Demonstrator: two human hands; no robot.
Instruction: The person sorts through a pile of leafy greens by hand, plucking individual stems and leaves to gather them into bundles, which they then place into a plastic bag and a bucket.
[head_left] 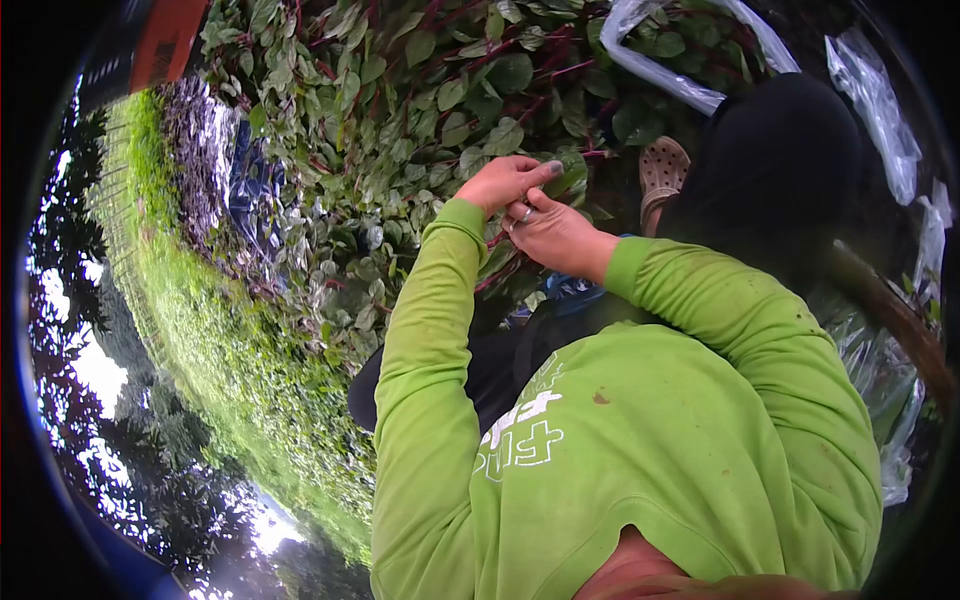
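Observation:
My left hand (497,184) is closed beside my right hand, its darkened fingertip pointing toward a green leaf (571,178). What it grips is hidden. Just below it, my right hand (560,240), with a ring on one finger, has its fingers bent against my left hand. Reddish stems (497,278) with leaves show under my right hand, but its exact hold on them cannot be made out. Both hands are over the edge of dense leafy plants (400,130) with red-purple stems.
A clog (663,170) and a dark-trousered knee (790,150) are to the right. Clear plastic (875,110) lies at the far right, near a brown curved bar (895,325). Blue material (572,288) shows below the hands. Green growth (230,330) and trees extend left.

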